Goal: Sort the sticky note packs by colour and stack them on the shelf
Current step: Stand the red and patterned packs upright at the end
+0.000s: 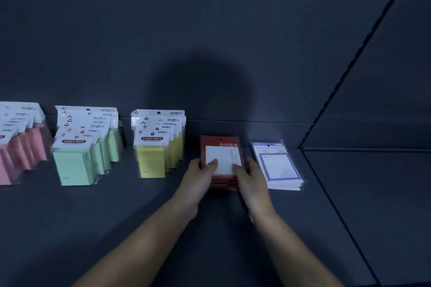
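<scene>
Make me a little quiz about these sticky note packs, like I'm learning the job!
1. How many hands hold the red packs? A) none B) one C) two
2. True or false: the green packs stand between the pink packs and the yellow packs.
3. Fill in: the white packs right of the red ones have a ____ border.

Key: 1 C, the left hand and the right hand; 2 true; 3 blue.

back wall (163, 18) — dark grey, matte | side panel (384, 77) angled at right | light dim — round shadow (205, 91) on wall
</scene>
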`<state>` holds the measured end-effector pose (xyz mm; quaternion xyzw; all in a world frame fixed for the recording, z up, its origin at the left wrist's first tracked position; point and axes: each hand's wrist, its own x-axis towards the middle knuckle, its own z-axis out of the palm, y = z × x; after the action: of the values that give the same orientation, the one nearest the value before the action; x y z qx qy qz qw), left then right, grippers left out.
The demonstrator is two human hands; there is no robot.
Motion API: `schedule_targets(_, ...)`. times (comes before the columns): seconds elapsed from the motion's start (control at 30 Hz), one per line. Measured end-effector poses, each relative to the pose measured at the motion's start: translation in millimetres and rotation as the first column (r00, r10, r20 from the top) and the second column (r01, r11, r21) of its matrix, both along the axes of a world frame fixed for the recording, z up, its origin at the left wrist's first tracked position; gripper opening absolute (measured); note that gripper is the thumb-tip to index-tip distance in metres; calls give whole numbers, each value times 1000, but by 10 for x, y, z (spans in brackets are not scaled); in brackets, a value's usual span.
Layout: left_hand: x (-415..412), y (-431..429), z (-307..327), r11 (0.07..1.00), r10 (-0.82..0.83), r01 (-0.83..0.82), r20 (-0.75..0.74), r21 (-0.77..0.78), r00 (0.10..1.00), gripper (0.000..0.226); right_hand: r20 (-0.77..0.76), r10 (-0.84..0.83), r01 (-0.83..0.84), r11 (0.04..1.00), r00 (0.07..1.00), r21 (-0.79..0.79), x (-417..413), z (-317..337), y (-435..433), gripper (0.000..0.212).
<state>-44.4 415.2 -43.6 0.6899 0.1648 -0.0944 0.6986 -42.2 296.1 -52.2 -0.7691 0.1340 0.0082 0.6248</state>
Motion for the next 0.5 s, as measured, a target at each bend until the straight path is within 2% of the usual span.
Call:
schedule_targets(0.07, 73, -34, 49, 986, 64, -75, -78, -146, 995, 37, -7, 28, -27, 995, 1000, 96, 17, -34, -57, 29)
schedule_targets(0.17, 117, -103, 109, 966, 95, -118, -110, -231, 989, 27, -20, 52, -47, 982, 998, 182, 40, -86, -172, 38)
schedule_targets(0.4, 49, -157, 130, 988, 13, -28, -98, -149, 995, 37, 51, 185, -192, 939, 981, 286, 48, -126, -421, 45)
schedule_targets(0.5, -110, -115, 40, 996, -29, 28, -2, -85, 1000, 56, 141, 239, -269, 930, 961, 251, 51, -77, -450, 33)
